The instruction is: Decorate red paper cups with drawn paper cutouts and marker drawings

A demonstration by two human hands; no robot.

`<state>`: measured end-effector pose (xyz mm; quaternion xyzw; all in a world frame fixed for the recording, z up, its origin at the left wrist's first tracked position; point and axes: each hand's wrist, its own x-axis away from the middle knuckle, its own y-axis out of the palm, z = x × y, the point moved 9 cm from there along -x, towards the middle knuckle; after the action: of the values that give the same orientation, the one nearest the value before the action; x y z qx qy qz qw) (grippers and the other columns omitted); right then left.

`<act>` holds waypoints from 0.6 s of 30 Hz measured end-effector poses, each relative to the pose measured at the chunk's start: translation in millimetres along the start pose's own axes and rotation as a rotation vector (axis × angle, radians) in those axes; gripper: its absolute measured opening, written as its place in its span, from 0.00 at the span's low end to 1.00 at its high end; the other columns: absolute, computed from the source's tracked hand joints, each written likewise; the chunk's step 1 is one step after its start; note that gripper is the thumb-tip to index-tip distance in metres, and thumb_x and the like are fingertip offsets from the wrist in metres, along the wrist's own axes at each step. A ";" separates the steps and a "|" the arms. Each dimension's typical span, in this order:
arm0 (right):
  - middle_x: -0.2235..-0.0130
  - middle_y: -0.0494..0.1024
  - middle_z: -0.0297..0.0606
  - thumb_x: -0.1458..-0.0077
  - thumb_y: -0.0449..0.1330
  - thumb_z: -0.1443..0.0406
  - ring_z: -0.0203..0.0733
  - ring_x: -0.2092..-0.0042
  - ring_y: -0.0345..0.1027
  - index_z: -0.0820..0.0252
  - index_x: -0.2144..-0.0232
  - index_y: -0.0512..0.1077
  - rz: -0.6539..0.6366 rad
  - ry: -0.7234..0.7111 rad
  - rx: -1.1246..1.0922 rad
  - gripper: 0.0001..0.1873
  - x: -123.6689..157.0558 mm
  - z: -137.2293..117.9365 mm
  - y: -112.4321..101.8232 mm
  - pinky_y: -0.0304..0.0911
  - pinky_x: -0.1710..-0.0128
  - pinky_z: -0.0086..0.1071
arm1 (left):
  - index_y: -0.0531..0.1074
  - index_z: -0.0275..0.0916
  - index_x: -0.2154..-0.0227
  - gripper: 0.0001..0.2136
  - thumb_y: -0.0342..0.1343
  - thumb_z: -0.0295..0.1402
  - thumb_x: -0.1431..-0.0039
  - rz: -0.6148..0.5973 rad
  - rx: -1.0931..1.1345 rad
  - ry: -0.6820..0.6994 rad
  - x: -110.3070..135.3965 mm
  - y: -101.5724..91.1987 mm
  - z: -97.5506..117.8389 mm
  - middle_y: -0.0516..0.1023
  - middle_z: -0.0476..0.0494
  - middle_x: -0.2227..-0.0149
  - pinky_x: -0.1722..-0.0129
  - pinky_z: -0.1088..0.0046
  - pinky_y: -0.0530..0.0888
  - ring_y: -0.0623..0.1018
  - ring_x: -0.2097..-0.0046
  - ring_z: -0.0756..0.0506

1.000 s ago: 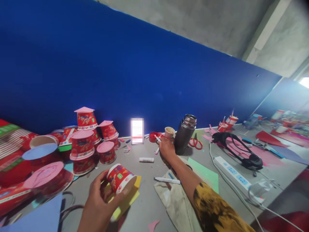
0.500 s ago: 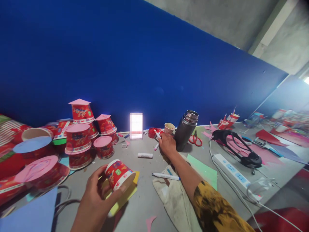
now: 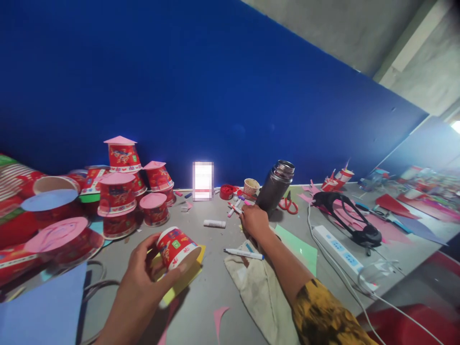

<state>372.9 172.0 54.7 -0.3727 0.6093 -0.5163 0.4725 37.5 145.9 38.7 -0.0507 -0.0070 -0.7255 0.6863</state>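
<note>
My left hand (image 3: 145, 282) is wrapped round a red printed paper cup (image 3: 178, 248), which is tipped so its pale round end faces lower right. Under the cup lies yellow paper (image 3: 187, 283) on the grey table. Beside the dark vacuum flask (image 3: 275, 188), my right hand (image 3: 254, 223) reaches down with bent fingers closed at a white marker with a red end (image 3: 235, 208). Its fingertips are partly hidden. More markers with purple and pink ends lie around it, near a roll of red tape (image 3: 226, 192) and a pale paper cup (image 3: 251, 187).
Stacked red cups with pink paper tops (image 3: 117, 191) stand at left. A capped glue stick (image 3: 214, 224), a white pen (image 3: 243, 253) on a cloth (image 3: 255, 287), and red-handled scissors (image 3: 288, 205) lie about. At right are a power strip (image 3: 338, 249) and a black strapped device (image 3: 347, 215).
My right hand has shifted slightly down among the markers, and the loose markers there show more clearly. The left hand keeps the cup nearly where it was. The view has tilted a little.
</note>
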 end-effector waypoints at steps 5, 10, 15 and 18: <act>0.52 0.84 0.49 0.31 0.59 0.60 0.51 0.47 0.75 0.59 0.54 0.78 0.095 -0.005 -0.046 0.11 5.0 2.6 -12.0 0.64 0.53 0.34 | 0.67 0.50 0.40 0.42 0.75 0.48 0.60 0.000 -0.030 0.024 -1.6 -0.1 -2.0 0.76 0.36 0.38 0.54 0.60 0.84 0.84 0.46 0.33; 0.55 0.86 0.44 0.26 0.52 0.58 0.46 0.50 0.77 0.56 0.57 0.79 0.177 0.007 -0.143 0.16 9.8 3.3 -22.9 0.60 0.53 0.31 | 0.67 0.49 0.39 0.43 0.76 0.46 0.61 0.035 -0.083 0.042 -4.8 -2.9 -4.1 0.77 0.35 0.40 0.52 0.56 0.84 0.83 0.45 0.30; 0.61 0.86 0.41 0.28 0.54 0.58 0.43 0.58 0.79 0.56 0.61 0.80 0.179 0.004 -0.234 0.16 12.4 -1.9 -20.5 0.57 0.61 0.29 | 0.64 0.46 0.38 0.45 0.75 0.45 0.62 0.042 -0.099 0.083 -9.6 -3.9 -1.8 0.74 0.32 0.38 0.41 0.52 0.78 0.80 0.40 0.31; 0.62 0.86 0.39 0.29 0.55 0.59 0.43 0.59 0.79 0.55 0.61 0.81 0.176 0.007 -0.268 0.15 12.4 -1.1 -17.7 0.56 0.63 0.29 | 0.64 0.45 0.39 0.46 0.75 0.45 0.63 0.061 -0.098 0.095 -12.2 -6.3 0.1 0.74 0.32 0.38 0.39 0.51 0.77 0.79 0.40 0.32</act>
<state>367.9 157.2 69.6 -0.3758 0.7048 -0.3880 0.4599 31.8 158.4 38.1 -0.0498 0.0627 -0.7053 0.7043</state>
